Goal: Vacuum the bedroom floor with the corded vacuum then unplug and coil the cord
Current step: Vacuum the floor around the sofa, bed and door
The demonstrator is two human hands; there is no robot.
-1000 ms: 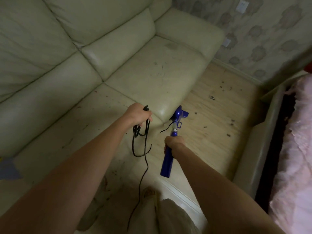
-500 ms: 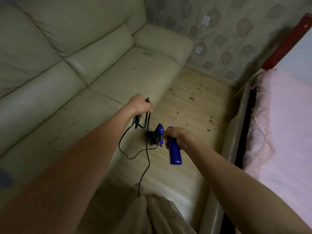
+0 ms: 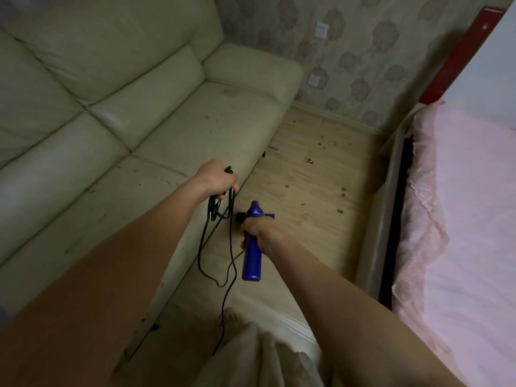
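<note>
A blue hand-held vacuum point(image 3: 252, 252) points down and away over the wooden floor point(image 3: 312, 196). My right hand point(image 3: 255, 233) grips its handle about midway. The nozzle end sits low near the sofa's front edge. My left hand point(image 3: 216, 177) holds a bundle of the black cord point(image 3: 220, 213) in loops. The rest of the cord hangs down in a slack curve and trails past my feet. Dark crumbs and debris point(image 3: 339, 210) lie scattered on the floor ahead.
A pale leather sofa point(image 3: 125, 113) fills the left side. A bed with pink bedding point(image 3: 452, 219) and a light frame borders the floor on the right. The papered wall at the back carries two white outlet plates point(image 3: 314, 79). My bare foot point(image 3: 227, 317) shows below.
The view has swung right, from the sofa seat to the floor strip beside the bed. The vacuum came down off the sofa towards the floor. My left hand kept its hold on the cord.
</note>
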